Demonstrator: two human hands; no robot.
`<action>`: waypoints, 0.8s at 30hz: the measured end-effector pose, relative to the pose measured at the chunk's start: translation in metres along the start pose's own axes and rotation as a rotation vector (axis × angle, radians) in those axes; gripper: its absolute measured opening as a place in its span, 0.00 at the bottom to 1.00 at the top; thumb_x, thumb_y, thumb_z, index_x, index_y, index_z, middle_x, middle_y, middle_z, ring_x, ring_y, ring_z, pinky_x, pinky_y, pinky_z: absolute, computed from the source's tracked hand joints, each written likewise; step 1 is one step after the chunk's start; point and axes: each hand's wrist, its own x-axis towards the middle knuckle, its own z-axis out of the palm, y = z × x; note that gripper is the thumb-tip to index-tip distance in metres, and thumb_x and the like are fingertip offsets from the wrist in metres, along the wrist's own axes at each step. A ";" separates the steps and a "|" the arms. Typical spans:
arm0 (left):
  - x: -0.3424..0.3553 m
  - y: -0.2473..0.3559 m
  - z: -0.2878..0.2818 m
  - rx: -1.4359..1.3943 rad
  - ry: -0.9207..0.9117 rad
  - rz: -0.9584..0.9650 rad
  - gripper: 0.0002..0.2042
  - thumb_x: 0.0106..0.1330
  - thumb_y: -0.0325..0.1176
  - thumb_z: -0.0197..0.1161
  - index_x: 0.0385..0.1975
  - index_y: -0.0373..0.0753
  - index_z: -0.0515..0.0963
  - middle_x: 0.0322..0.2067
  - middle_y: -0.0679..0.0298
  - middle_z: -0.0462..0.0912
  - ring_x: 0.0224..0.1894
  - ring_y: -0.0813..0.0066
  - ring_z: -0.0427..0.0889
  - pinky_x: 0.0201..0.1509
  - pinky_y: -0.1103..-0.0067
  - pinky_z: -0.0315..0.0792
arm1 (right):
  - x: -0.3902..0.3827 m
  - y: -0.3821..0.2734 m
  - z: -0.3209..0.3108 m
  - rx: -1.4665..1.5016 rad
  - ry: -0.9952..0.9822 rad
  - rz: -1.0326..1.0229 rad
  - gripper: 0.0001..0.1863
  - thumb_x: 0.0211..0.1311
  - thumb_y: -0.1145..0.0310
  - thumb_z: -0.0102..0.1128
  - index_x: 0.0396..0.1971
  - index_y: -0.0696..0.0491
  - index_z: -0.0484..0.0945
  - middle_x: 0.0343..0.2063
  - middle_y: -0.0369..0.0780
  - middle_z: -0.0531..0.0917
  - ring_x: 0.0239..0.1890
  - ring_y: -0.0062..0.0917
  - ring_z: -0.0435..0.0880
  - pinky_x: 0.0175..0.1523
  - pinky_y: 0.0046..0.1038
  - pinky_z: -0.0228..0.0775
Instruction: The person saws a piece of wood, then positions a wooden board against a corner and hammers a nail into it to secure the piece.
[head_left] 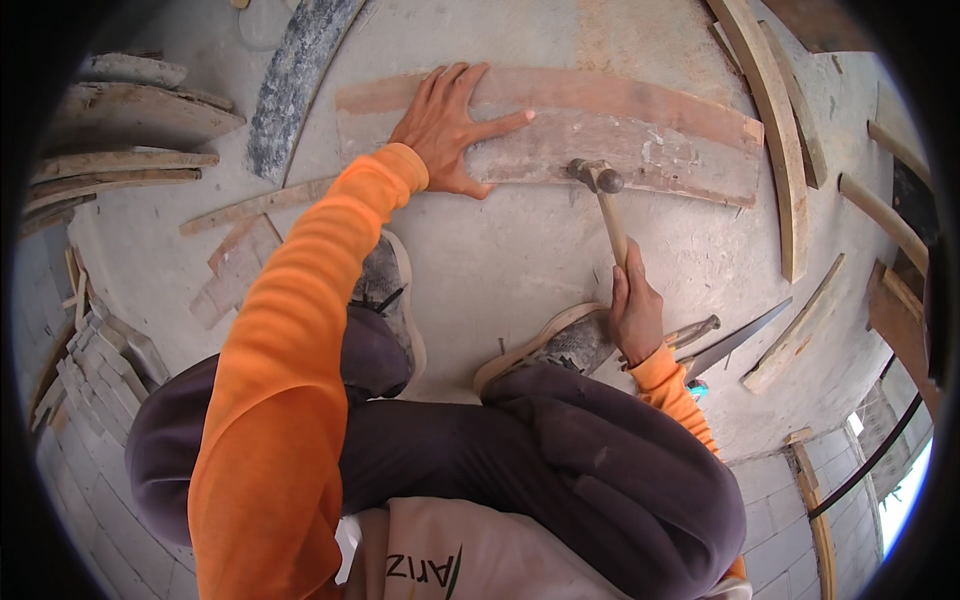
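Observation:
A long, worn reddish-brown wooden board (pixel 610 138) lies across the concrete floor in front of my feet; a redder strip runs along its far side. My left hand (pixel 440 132) rests on the board's left part, its fingers spread and the thumb pointing right. My right hand (pixel 637 310) is wrapped around the wooden handle of a hammer (pixel 614 226). The hammer's metal head is over the board's near edge, right of the middle; whether it touches the wood I cannot tell. My right hand is above the floor beside my right shoe (pixel 565 345).
A handsaw (pixel 738 340) and a metal-ended tool (pixel 695 330) lie right of my right hand. Long timber pieces (pixel 775 130) border the board's right end. Stacked planks (pixel 130 120) lie at the far left, near a dark speckled strip (pixel 298 85). Wood scraps (pixel 240 260) lie beside my left shoe (pixel 385 290).

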 end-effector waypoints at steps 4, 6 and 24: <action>0.000 -0.004 0.000 -0.008 0.019 0.010 0.49 0.41 0.61 0.77 0.70 0.83 0.64 0.74 0.46 0.50 0.76 0.38 0.49 0.80 0.47 0.46 | -0.006 -0.014 -0.006 0.040 0.170 -0.032 0.26 0.78 0.72 0.49 0.72 0.58 0.61 0.28 0.49 0.83 0.25 0.34 0.85 0.32 0.32 0.75; -0.005 -0.005 0.001 0.016 0.013 0.000 0.49 0.40 0.61 0.78 0.70 0.83 0.64 0.74 0.46 0.50 0.76 0.38 0.49 0.80 0.48 0.47 | -0.016 -0.012 -0.011 0.107 0.215 -0.007 0.25 0.78 0.70 0.47 0.71 0.60 0.61 0.26 0.45 0.82 0.22 0.30 0.82 0.30 0.29 0.73; 0.002 -0.001 0.000 -0.023 0.027 0.015 0.49 0.38 0.61 0.78 0.70 0.83 0.64 0.74 0.46 0.51 0.76 0.38 0.50 0.79 0.48 0.47 | 0.010 0.011 -0.013 -0.022 0.014 -0.043 0.27 0.75 0.68 0.51 0.71 0.51 0.62 0.32 0.55 0.84 0.32 0.52 0.87 0.35 0.43 0.76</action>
